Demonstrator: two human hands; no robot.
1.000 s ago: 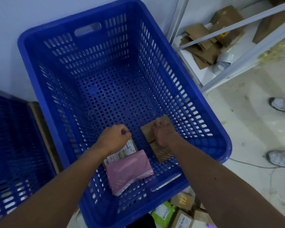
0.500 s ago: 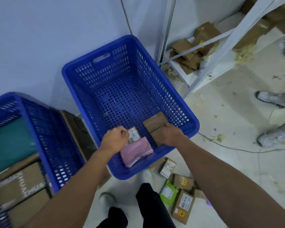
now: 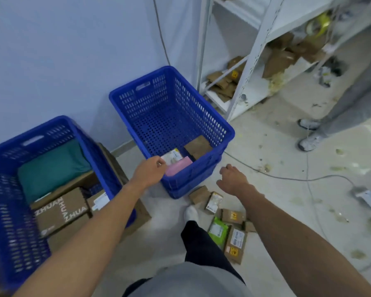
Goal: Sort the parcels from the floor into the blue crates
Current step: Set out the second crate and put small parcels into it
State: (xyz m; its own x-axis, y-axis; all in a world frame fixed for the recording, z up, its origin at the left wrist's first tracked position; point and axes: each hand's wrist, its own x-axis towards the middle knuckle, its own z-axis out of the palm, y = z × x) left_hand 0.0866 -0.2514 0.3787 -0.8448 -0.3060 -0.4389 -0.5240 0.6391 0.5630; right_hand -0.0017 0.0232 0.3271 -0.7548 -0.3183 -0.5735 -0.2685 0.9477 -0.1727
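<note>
My left hand (image 3: 151, 169) hangs at the near rim of the right blue crate (image 3: 228, 130), fingers curled loosely, holding nothing I can see. My right hand (image 3: 231, 179) is just outside the crate's near right corner, fingers spread wide, empty, above the floor pile. Inside that crate, near end: a pink soft mailer (image 3: 178, 168), a white labelled packet (image 3: 171, 156) touching it on the far side, and a brown cardboard box (image 3: 198, 145) to the right. The left blue crate (image 3: 51, 123) holds a teal bag (image 3: 51, 166) and printed cartons (image 3: 60, 209). Parcels not yet sorted lie on the floor near my foot: a small brown box (image 3: 199, 195) just beside the crate base, a white padded packet (image 3: 213, 201) touching it, a brown box with a yellow mark (image 3: 232, 216), a green poly mailer (image 3: 217, 229), and a long brown labelled box (image 3: 235, 243). My guess: all look small and light. The cardboard ones look stiff, so pinch across opposite edges. Green mailer and padded packet look soft and slick, likely to sag or slip; better to grip the middle with the whole palm, not a corner. The nearest small brown box looks like the easiest pick for my right hand.
</note>
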